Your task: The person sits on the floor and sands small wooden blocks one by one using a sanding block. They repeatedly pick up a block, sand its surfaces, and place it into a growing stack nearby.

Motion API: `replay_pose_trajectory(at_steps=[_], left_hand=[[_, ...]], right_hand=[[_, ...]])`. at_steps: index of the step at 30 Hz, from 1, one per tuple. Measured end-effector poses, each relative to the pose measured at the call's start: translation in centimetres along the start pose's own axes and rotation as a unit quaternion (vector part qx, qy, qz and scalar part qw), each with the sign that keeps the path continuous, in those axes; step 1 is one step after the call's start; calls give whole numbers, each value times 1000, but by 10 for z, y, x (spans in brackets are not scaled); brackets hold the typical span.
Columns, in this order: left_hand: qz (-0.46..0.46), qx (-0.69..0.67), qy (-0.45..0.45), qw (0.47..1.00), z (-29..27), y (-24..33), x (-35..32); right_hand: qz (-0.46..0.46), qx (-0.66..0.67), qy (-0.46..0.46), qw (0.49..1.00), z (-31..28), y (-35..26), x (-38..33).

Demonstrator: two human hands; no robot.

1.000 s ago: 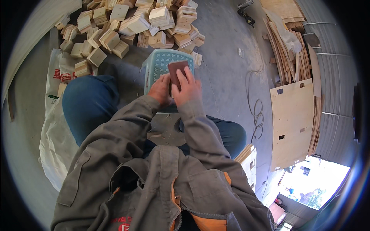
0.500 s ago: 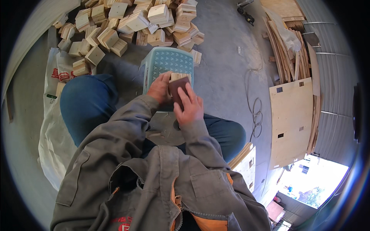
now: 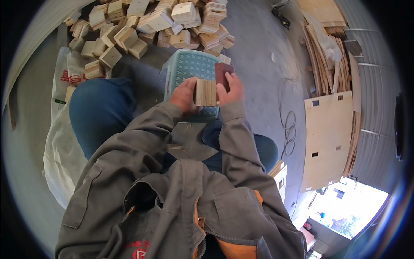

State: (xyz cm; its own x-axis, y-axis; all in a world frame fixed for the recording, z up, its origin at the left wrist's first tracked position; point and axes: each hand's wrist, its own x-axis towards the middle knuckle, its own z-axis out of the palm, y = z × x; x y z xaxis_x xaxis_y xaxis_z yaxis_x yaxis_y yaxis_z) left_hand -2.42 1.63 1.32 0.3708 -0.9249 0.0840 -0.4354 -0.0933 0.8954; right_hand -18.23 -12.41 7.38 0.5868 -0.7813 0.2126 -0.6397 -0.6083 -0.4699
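Note:
A light plywood block (image 3: 206, 93) with layered edges stands over the near part of a pale blue-green plastic stool (image 3: 192, 64). My left hand (image 3: 185, 96) is closed round its left side. In my right hand (image 3: 232, 88) is a dark red-brown sanding block (image 3: 223, 74), its fingers wrapped over the right edge. The sanding block is upright against or just beside the right side of the plywood block; whether they touch I cannot tell. The stool's top has a raised pattern and sits between my knees.
A heap of similar plywood blocks (image 3: 125, 36) lies on the floor beyond the stool. A white woven sack (image 3: 60, 151) is spread by my left knee. To the right are a coiled cable (image 3: 289, 129), a large plywood sheet (image 3: 328, 138) and stacked boards (image 3: 317, 64) against the wall.
My right hand has carried the sanding block from the plywood block's near face to its right side. The plywood block has been turned, and now shows its layered edge upward.

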Motion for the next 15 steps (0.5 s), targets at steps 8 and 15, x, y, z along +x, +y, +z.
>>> replay_pose_trajectory(at_steps=[8, 15], left_hand=[[12, -1, 5, 1000, 8, -7, 5], [-56, -3, -77, 995, -14, 15, 9]], right_hand=[[50, 118, -11, 992, -33, 0, -121], [280, 333, -59, 899, -42, -4, -129]])
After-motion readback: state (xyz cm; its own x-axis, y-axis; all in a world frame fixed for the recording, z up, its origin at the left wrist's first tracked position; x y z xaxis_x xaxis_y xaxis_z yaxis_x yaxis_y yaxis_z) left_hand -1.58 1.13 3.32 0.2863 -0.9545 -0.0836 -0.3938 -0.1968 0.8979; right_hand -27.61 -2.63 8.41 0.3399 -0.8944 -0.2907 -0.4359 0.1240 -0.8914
